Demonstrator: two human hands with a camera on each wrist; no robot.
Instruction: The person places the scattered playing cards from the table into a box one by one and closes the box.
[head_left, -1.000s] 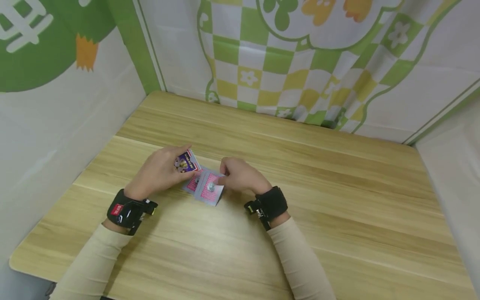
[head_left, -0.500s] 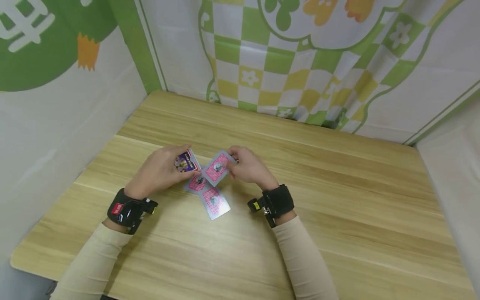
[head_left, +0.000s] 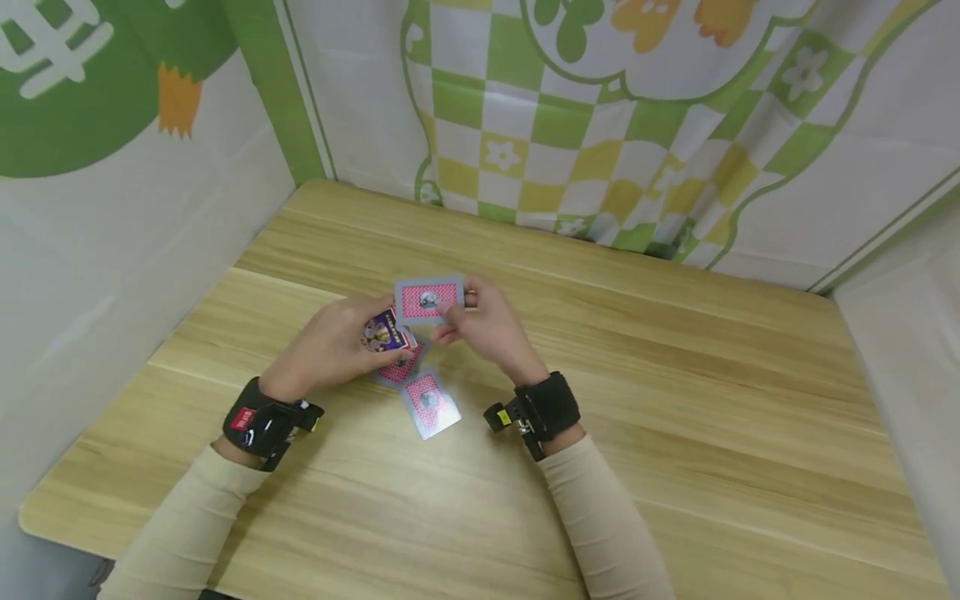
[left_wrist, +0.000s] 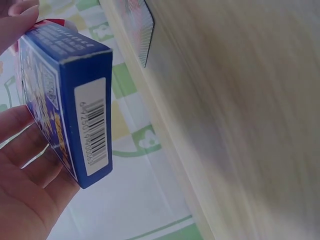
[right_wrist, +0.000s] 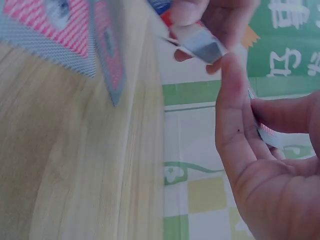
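Observation:
My left hand (head_left: 330, 343) grips a blue playing-card box (head_left: 385, 330) above the table. In the left wrist view, a barcode panel (left_wrist: 92, 127) shows on the box's side. My right hand (head_left: 495, 329) pinches a playing card (head_left: 417, 292) by its right end, between thumb and fingers. Its red-patterned, grey-bordered back faces up, just behind the box's open end. Below the box, another card (head_left: 405, 367) lies back up, partly hidden by the box and left fingers. Closer to me, a third card (head_left: 430, 406) lies on the table, catching glare.
The wooden table (head_left: 637, 400) spreads widely around both hands. Behind it hangs a green and yellow checked curtain (head_left: 555, 125), and a white wall covering (head_left: 150, 217) rises at the left. Each wrist wears a black strap (head_left: 551, 408) with a small camera.
A card came off the pair on the table, leaving one lying nearer me. My right hand lifted another card and turned it level behind the box. The left hand shifted slightly right.

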